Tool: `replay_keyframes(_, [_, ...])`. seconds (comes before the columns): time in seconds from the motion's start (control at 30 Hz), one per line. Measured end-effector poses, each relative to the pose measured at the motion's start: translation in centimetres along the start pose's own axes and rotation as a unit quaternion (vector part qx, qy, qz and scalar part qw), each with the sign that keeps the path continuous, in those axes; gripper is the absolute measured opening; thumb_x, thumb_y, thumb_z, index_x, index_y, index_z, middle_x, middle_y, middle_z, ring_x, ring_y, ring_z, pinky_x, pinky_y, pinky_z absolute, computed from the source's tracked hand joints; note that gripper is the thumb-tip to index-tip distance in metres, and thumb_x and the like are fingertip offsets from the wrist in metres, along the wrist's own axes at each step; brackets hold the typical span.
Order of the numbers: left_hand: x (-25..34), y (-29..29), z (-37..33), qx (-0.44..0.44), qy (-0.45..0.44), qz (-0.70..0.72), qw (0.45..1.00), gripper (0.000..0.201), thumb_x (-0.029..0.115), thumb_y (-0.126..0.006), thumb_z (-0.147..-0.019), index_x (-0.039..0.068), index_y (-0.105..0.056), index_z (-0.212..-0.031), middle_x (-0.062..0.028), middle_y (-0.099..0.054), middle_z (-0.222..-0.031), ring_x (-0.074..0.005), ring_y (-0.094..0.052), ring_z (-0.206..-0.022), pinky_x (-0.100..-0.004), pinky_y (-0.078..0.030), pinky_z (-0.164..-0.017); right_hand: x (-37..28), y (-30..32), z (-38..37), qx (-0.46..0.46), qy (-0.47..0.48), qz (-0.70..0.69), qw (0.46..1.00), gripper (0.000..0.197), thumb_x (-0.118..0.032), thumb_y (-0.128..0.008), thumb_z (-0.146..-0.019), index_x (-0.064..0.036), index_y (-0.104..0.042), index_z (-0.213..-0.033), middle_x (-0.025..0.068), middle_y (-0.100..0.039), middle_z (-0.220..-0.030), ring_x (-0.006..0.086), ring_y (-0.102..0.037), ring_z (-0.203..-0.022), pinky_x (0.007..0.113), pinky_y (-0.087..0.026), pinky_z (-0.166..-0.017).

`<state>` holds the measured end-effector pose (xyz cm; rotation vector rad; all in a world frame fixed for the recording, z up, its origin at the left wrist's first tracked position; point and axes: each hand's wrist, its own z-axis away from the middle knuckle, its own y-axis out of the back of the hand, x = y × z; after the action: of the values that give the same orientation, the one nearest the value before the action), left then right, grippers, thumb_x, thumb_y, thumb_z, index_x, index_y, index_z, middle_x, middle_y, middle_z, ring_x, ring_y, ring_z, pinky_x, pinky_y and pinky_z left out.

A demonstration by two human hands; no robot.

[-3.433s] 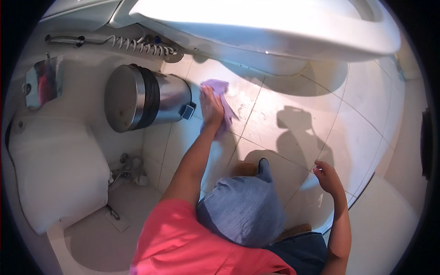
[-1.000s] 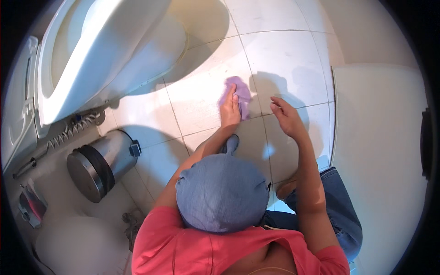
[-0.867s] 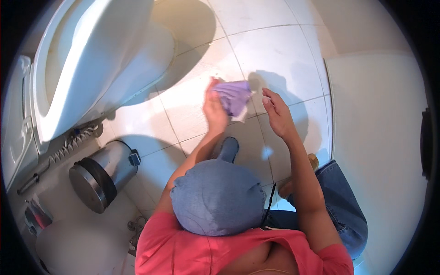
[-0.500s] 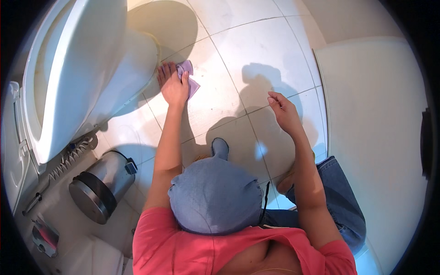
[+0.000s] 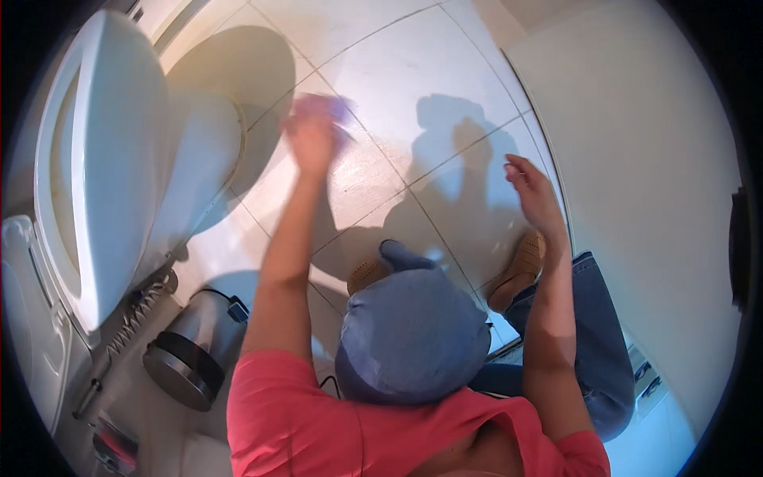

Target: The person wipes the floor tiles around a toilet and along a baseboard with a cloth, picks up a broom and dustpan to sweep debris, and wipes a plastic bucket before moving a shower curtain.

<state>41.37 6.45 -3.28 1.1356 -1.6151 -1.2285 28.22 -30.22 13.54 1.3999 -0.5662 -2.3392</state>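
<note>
A purple cloth is in my left hand, over the pale floor tiles to the right of the toilet's base. Both hand and cloth are smeared by motion, so I cannot tell whether the cloth touches the floor. My right hand hangs in the air near the white panel at right, its fingers loosely bent and apart with nothing in them. The white toilet stands at left, its rim tilted toward me in this wide view.
A metal pedal bin with a dark band stands at lower left, beside a coiled hose. At right rises a white panel. My sandalled foot and blue-clad knee are below my hands.
The view has shifted a little. My left hand and the cloth have moved away from the toilet base, now blurred. My right hand has moved right, toward the panel.
</note>
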Motion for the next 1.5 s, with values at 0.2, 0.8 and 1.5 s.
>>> replay_keyframes(0.2, [-4.3, -1.2, -3.8, 0.028, 0.099, 0.199, 0.975, 0.04, 0.027, -0.04, -0.094, 0.007, -0.047, -0.127, -0.0165, -0.052, -0.124, -0.0321, -0.044, -0.119, -0.0412, -0.035, -0.1, -1.9, 7.2, 2.2, 0.19, -0.015, -0.074, 0.979, 0.036, -0.028, -0.049, -0.095, -0.0038, -0.055, -0.122, 0.0084, -0.063, -0.103, 0.0161, -0.058, -0.094, 0.029, -0.045, -0.084])
replay_keyframes(0.8, [6.2, 1.8, 4.1, 0.028, -0.026, 0.157, 0.987, 0.038, 0.026, -0.046, -0.09, 0.006, -0.053, -0.122, -0.0156, -0.045, -0.134, -0.0329, -0.037, -0.128, -0.0473, -0.026, -0.106, -0.6, 1.3, 1.1, 0.041, 0.017, 0.006, 0.999, 0.035, -0.025, -0.052, -0.094, -0.0011, -0.055, -0.12, 0.0109, -0.064, -0.099, 0.0163, -0.058, -0.093, 0.028, -0.045, -0.083])
replay_keyframes(1.5, [19.4, 11.1, 1.7, -0.34, -0.28, 0.516, 0.734, 0.057, 0.044, -0.032, -0.096, 0.016, -0.024, -0.145, -0.0105, -0.015, -0.153, -0.0266, 0.003, -0.142, -0.0474, 0.004, -0.111, 1.8, -6.6, 4.1, 0.111, -0.104, -0.564, 0.811, 0.056, -0.048, -0.05, -0.09, -0.0067, -0.047, -0.128, 0.0099, -0.054, -0.117, 0.0191, -0.052, -0.102, 0.034, -0.046, -0.081])
